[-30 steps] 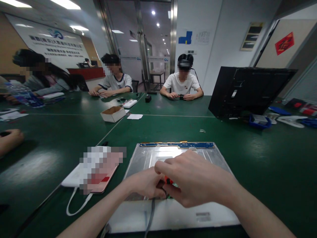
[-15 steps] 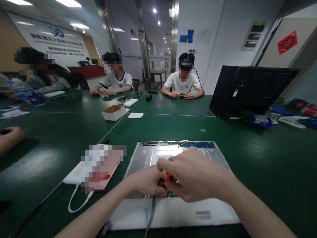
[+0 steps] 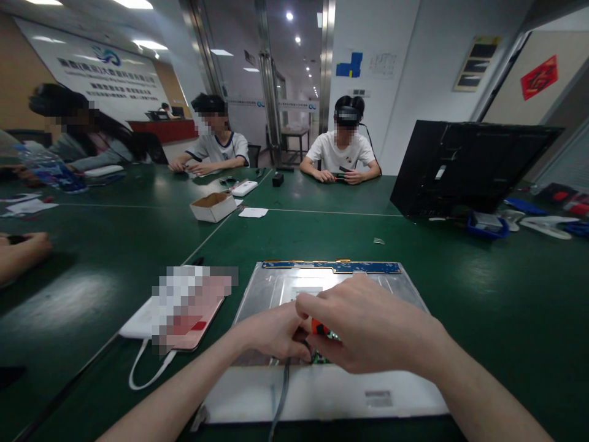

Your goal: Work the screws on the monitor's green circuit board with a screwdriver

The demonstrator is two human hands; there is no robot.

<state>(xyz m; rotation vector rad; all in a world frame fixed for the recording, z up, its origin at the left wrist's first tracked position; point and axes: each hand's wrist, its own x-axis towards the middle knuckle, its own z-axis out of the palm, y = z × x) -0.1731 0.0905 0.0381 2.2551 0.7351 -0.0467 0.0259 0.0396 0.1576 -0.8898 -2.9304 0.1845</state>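
Note:
A flat metal-backed display panel lies in front of me, with a blue circuit strip along its far edge. My right hand is closed from above round the orange and black handle of a screwdriver; its tip is hidden. Beneath that hand, part of a green circuit board shows. Close against it on the left, my left hand has its fingers curled together over the board, and what they pinch is hidden. A dark cable runs from under these fingers toward me.
A pink phone and white power bank with a white cord lie at left. Farther off are an open box, a water bottle and a leaning black monitor. Several people sit round the green table.
The view has shifted slightly. Both hands stay almost in place on the panel, and a little more of the orange handle shows.

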